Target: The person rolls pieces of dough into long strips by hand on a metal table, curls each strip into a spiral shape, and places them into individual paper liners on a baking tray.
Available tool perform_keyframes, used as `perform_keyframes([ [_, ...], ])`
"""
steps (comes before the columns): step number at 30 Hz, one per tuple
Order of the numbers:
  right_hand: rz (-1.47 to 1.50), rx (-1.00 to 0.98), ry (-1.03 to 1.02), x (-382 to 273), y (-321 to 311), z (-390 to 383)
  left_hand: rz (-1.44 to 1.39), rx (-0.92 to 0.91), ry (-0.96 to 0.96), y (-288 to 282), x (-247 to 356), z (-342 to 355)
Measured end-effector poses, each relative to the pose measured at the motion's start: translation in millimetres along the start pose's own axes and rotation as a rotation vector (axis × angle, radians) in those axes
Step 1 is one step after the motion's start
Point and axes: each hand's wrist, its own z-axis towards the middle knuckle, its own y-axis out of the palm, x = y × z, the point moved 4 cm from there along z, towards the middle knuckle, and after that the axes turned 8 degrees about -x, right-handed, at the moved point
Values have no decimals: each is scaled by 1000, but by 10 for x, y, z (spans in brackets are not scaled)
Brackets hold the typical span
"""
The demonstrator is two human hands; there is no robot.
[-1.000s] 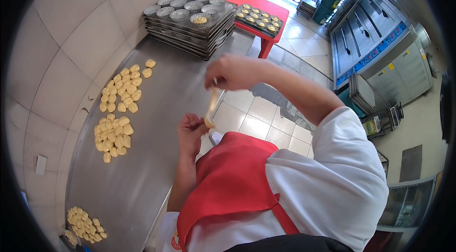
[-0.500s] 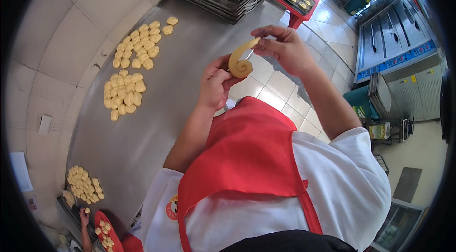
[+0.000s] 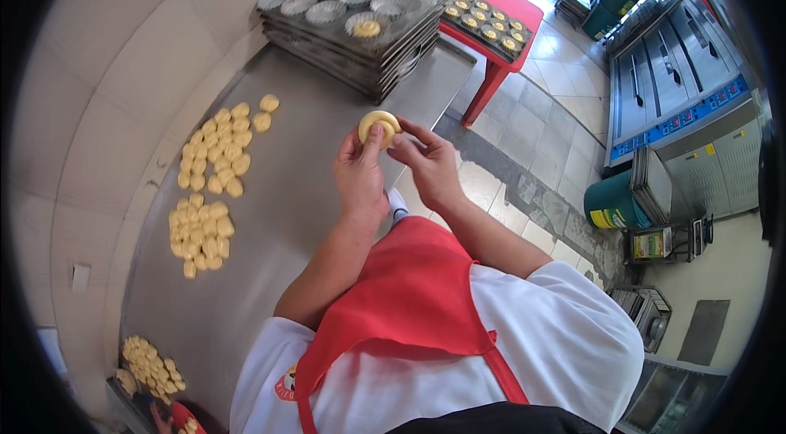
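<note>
A pale yellow dough coil (image 3: pixel 378 124), rolled into a round bun shape, is held up in front of me over the steel table. My left hand (image 3: pixel 360 168) is closed on it, with the thumb pressed on its face. The fingers of my right hand (image 3: pixel 427 164) pinch its right side. Ahead, a stack of dark muffin trays (image 3: pixel 352 29) stands on the table, its top tray lined with fluted metal cups. One of those cups holds a coiled dough piece (image 3: pixel 366 28). Groups of dough pieces (image 3: pixel 217 147) lie to the left, by the tiled wall.
Past the steel table (image 3: pixel 270 213), a red table (image 3: pixel 524 12) carries a tray of filled cups (image 3: pixel 485 22). A deck oven (image 3: pixel 671 65) and a green bin (image 3: pixel 610 201) stand to the right. At lower left, a co-worker's hand (image 3: pixel 160 418) shows beside more dough pieces (image 3: pixel 151 364).
The dough strip, partly unrolled before with a tail stretched to my right hand, is now wound into a closed coil. Both hands have come together. My view has shifted, showing more of the tray stack.
</note>
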Motion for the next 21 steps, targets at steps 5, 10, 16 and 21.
perform_keyframes([
  [5, 70, -48, -31, -277, -269, 1355, 84, -143, 23, 485, 182, 955],
  [10, -226, -124, -19, -697, -1105, 3279, 699, 56, 269, -164, 420, 2162],
  [16, -1167, -458, 8, -698, -1254, 4518, 1726, 329, -65, -2373, 450, 2971],
  [21, -1473, -625, 12, -586, -1048, 4573, 1938, 216, -262, -2700, 414, 3077],
])
